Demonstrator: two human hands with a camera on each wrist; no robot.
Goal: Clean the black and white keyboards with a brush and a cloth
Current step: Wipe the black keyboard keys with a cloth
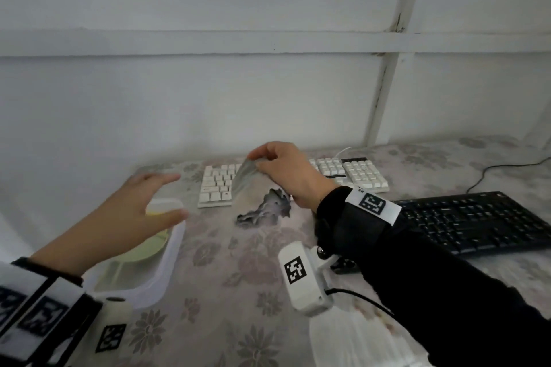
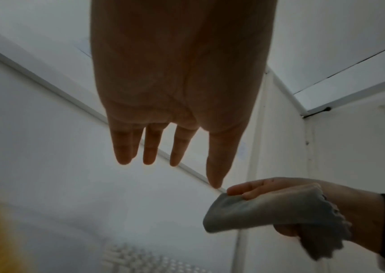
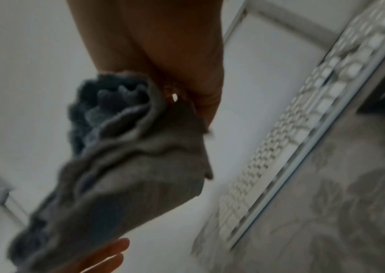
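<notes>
Grey cloth (image 1: pixel 250 173) pinched in right hand (image 1: pixel 290 173) over white keyboard (image 1: pixel 217 185). Left hand (image 1: pixel 134 205) open, holding nothing.

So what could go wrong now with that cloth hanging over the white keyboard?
The right hand pinches the grey cloth by one edge only, so it might slip and drop onto the white keyboard. The cloth's loose end trails to the table, so it could drag dirt back up. The left hand is open above a clear plastic container and could bump it.
</notes>
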